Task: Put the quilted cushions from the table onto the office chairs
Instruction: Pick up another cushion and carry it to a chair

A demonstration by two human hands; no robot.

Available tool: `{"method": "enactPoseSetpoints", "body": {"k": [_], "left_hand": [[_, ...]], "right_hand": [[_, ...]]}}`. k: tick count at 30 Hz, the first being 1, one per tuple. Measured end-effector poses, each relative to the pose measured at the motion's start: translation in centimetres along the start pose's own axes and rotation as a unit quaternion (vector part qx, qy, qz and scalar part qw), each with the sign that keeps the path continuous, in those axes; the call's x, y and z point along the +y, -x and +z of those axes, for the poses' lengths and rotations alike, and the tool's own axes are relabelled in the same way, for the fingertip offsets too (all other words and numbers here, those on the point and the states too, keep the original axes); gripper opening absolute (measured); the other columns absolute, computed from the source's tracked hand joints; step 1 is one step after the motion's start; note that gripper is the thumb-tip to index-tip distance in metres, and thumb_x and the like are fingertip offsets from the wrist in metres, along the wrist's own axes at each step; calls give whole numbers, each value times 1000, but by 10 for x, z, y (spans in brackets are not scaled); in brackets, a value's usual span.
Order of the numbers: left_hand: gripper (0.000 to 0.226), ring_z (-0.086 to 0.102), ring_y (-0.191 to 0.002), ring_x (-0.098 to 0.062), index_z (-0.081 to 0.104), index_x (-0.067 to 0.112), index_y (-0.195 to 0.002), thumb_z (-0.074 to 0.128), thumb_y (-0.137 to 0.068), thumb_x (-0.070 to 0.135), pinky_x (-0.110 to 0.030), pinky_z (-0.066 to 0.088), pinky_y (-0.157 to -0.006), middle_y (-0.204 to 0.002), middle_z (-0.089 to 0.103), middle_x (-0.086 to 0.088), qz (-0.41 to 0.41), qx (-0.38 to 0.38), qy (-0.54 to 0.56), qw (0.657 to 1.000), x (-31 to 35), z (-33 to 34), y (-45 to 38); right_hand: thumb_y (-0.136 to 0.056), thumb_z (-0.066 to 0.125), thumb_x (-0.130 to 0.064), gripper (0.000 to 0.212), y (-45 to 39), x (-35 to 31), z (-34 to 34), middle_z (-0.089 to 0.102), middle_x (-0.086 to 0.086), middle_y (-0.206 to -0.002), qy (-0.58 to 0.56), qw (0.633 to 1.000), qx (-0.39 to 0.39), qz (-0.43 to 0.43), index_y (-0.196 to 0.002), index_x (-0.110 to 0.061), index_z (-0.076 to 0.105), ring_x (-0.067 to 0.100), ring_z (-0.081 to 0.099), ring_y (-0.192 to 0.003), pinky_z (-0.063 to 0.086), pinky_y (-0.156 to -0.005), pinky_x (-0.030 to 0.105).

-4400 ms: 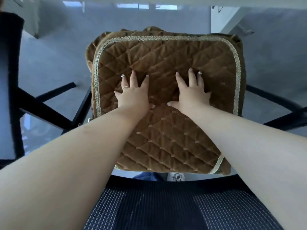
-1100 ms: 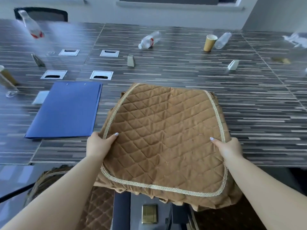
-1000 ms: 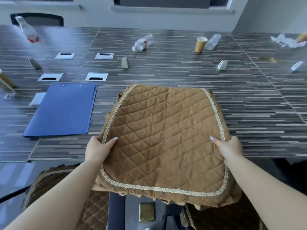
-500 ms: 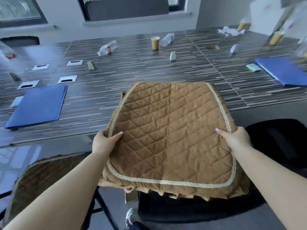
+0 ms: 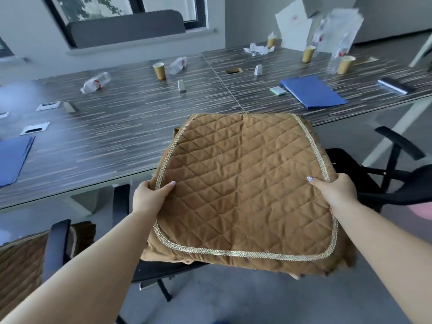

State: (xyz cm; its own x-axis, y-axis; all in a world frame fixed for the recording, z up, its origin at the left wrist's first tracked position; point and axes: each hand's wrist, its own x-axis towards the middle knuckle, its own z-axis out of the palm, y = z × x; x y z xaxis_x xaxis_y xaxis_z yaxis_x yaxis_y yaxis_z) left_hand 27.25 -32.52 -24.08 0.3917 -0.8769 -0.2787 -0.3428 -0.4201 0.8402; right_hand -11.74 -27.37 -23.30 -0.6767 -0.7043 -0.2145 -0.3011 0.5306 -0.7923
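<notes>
No legible text, brand, number or sign. The white board (image 5: 295,29) leaning beyond the far end of the bench (image 5: 121,127) bears a small red mark, too small to read. The red bands on the plastic bottles (image 5: 95,82) are blurred, and no lettering resolves on them.

Bare forearms, no sleeves; fingers (image 5: 170,184) with pale, possibly patterned nail polish.
</notes>
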Motion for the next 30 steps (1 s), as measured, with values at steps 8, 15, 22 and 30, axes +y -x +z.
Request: {"method": "enactPoseSetpoints", "body": {"k": [8, 15, 22, 30], "left_hand": [[63, 62, -98, -26, 60, 13, -119, 74, -72, 52, -39, 51, -88, -108, 66, -4, 10, 12, -12, 1000, 30, 64, 8], [51, 64, -91, -28, 63, 13, -101, 74, -71, 53, -43, 53, -85, -99, 68, -7, 20, 12, -20, 1000, 72, 151, -23], [49, 60, -89, -28, 62, 8, -99, 73, -74, 49, -37, 48, -78, -95, 64, -8, -10, 21, 0, 1000, 118, 264, -70], [54, 64, -92, -28, 64, 9, -105, 74, -72, 51, -43, 53, -86, -98, 68, -7, -43, 34, 4, 998, 158, 334, -100]], "right_hand": [[-76, 78, -27, 30, -48, 22, -32, 57, 6, -84, -21, 1000, 0, 14, -84, -11, 54, 26, 54, -81, 39, -73, 31], [-74, 79, -29, 41, -144, 26, -50, 59, 8, -91, -28, 999, 14, 23, -99, -6, 58, 26, 55, -81, 42, -74, 30], [-73, 79, -26, 32, -274, 2, -58, 59, 3, -76, -38, 999, 13, 19, -70, -20, 48, 29, 59, -80, 43, -72, 32], [-70, 81, -29, 44, -378, -21, -67, 62, 8, -90, 0, 1000, 18, 1, -99, -6, 57, 32, 62, -87, 51, -82, 42]]}}
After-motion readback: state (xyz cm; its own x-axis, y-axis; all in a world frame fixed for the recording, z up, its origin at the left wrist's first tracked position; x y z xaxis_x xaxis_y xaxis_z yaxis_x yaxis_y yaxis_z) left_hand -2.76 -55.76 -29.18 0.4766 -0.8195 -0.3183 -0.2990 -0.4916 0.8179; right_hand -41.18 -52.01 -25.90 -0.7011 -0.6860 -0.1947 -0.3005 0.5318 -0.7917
